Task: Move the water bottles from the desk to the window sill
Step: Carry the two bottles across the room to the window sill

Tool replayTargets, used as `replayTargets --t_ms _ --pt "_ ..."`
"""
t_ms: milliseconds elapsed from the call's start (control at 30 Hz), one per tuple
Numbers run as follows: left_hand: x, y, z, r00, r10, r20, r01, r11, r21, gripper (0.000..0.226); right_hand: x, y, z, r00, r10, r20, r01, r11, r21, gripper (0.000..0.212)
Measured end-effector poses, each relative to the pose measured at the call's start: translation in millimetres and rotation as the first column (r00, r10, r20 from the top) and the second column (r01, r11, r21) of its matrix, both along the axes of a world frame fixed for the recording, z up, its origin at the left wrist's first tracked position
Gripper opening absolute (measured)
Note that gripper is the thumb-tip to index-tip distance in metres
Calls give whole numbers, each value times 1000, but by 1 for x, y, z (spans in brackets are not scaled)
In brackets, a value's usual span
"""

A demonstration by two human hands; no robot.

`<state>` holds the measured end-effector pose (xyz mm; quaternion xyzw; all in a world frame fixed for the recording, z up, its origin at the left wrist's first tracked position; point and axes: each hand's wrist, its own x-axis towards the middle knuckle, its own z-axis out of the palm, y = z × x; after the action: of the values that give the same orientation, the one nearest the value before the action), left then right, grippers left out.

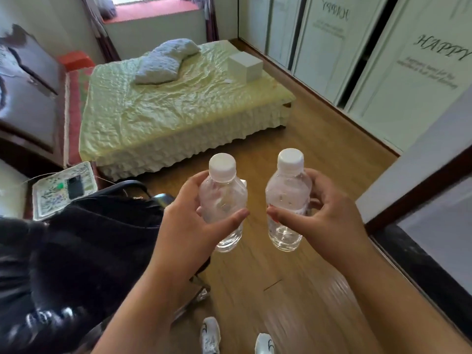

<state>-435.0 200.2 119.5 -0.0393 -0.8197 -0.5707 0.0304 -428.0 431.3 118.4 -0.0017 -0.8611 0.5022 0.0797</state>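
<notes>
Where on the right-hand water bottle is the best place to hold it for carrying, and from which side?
Around the mid-body, from the outer right side, as the right hand does now. The right water bottle is upright and cylindrical, so thumb and fingers can wrap it; the white cap stays clear on top.

Two bottles side by side, upright, apart: left bottle [224, 200] in left hand [189, 221], right bottle [287, 198] in right hand [324, 213], both above floor [293, 290]. Bed [166, 106] ahead, bearing pillow [163, 60] and, to its right, box [245, 66]; window sill [153, 10] behind bed. Wardrobe [383, 52] right of bed; nightstand [63, 187] at left, phone [74, 187] on it.
</notes>
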Motion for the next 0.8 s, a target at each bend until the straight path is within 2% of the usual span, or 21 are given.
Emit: replayTargets --t_ms 400,667,800 --pt "-82 -37 -4 969 -249 4 249 968 -10 78 -15 -54 1 965 -255 52 258 965 -44 75" --pt "-111 -52 -12 949 -314 28 313 949 28 77 -22 -72 -3 941 -333 57 335 942 -29 71" --pt "-127 -43 -16 940 -339 21 340 941 -4 79 -29 -69 -6 932 -354 72 359 932 -55 68"
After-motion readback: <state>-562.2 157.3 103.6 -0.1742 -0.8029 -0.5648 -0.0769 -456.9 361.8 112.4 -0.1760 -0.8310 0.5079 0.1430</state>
